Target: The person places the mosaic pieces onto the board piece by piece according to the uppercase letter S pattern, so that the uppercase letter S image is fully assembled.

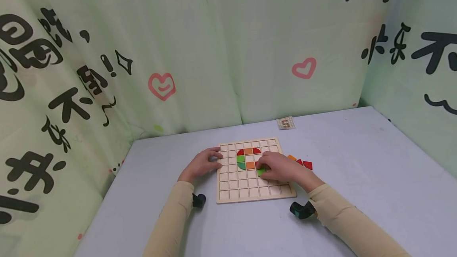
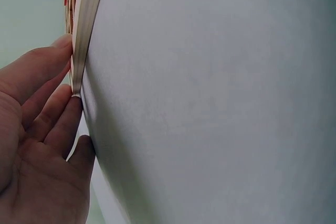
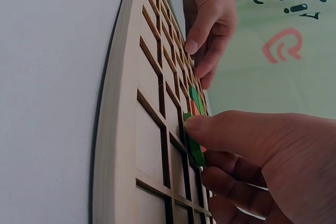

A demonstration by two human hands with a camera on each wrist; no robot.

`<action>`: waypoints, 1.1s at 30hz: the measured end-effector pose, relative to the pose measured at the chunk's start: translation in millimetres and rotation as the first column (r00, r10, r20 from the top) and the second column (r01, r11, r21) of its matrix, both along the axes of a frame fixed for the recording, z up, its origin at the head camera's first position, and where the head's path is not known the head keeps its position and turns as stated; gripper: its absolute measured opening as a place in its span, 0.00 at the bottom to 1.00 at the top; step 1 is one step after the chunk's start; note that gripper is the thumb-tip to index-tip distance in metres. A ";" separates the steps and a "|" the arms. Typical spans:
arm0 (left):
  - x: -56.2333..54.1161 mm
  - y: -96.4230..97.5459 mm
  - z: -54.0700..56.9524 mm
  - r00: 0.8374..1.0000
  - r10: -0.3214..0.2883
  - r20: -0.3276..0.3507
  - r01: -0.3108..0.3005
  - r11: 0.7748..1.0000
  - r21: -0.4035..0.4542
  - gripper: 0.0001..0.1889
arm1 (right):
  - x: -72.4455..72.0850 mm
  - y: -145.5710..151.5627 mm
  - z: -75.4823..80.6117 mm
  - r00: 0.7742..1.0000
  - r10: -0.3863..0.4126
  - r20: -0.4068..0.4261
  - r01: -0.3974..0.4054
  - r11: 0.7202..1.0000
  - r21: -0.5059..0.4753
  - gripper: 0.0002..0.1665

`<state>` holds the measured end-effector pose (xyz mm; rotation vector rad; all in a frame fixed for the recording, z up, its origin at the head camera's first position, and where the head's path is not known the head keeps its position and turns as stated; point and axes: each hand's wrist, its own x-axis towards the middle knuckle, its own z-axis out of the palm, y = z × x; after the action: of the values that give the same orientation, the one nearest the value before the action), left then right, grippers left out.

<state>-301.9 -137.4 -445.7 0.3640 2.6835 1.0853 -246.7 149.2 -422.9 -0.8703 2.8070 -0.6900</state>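
While the table point(image 1: 250, 225) carries the whole spread, the step in hand appears to be filling cells of the board point(image 1: 228, 185) with coloured tiles, 1 at a time. There is 1 board, lying flat, its grid mostly bare.

There are 2 hands. The left hand point(image 1: 203, 163) is at the board's left edge, fingers touching the rim and holding no tile, likely to steady it. The right hand point(image 1: 276, 166) is over the board's right half; its grip is narrow, thumb and fingers pinching 1 green tile point(image 3: 197, 150). Whether that tile is fully seated in a cell, I cannot tell. The next move seems to call for lining it up with the cell walls, pressing it flat, and letting go without nudging its neighbours.

Beyond the board's far edge, towards its right corner, lies 1 patterned card point(image 1: 285, 123).

Smallest are the tiles. Apart from the pinched tile, 7 show on the board: 3 red point(image 1: 240, 152), 1 partly behind the fingers; 2 orange point(image 1: 248, 151); 1 light green point(image 1: 240, 158); 1 dark green point(image 1: 241, 166). Just beside the board's right edge, 3 loose tiles point(image 1: 308, 165) show, 1 orange and 2 red; the right hand may hide more.
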 end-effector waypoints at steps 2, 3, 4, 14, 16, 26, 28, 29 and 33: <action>0.3 0.4 -0.1 1.000 0.005 0.008 -0.005 1.000 0.002 0.14 | -0.1 0.7 -0.7 1.000 -0.001 0.002 0.001 1.000 -0.003 0.11; 0.5 0.6 -0.1 1.000 0.009 0.012 -0.009 1.000 0.005 0.13 | -0.2 1.0 -1.1 1.000 -0.001 0.002 0.001 1.000 -0.004 0.11; 0.6 0.6 -0.2 1.000 0.009 0.012 -0.009 1.000 0.005 0.13 | -0.3 1.2 -1.6 1.000 0.000 0.000 0.000 1.000 -0.007 0.11; 1.0 0.2 0.5 1.000 0.012 0.016 -0.012 1.000 -0.002 0.14 | -2.3 0.7 -5.0 0.998 0.044 -0.048 -0.045 0.999 -0.026 0.08; 0.7 0.1 -0.1 1.000 0.014 0.018 -0.014 1.000 -0.001 0.14 | -2.2 0.9 -4.9 0.998 0.039 -0.047 -0.040 0.999 -0.026 0.08; -0.8 0.3 -2.1 1.000 0.023 0.016 -0.023 1.000 0.002 0.14 | -2.0 1.4 -4.8 0.999 0.021 -0.044 -0.022 0.999 -0.028 0.06; -0.7 0.3 -1.9 1.000 0.020 0.015 -0.020 1.000 0.002 0.14 | -1.9 1.6 -4.4 0.999 0.022 -0.046 -0.023 0.999 -0.030 0.06; -0.6 0.3 -1.7 1.000 0.018 0.014 -0.018 1.000 0.002 0.14 | -1.9 1.7 -4.5 0.999 0.021 -0.046 -0.022 0.999 -0.030 0.06; -0.6 0.5 -1.0 1.000 0.009 0.008 -0.009 1.000 0.002 0.14 | -2.5 2.4 -5.7 0.999 0.021 -0.046 -0.023 0.999 -0.037 0.06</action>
<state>-302.5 -136.8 -446.6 0.3470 2.6798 1.0898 -249.2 151.6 -428.6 -0.9332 2.8285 -0.7315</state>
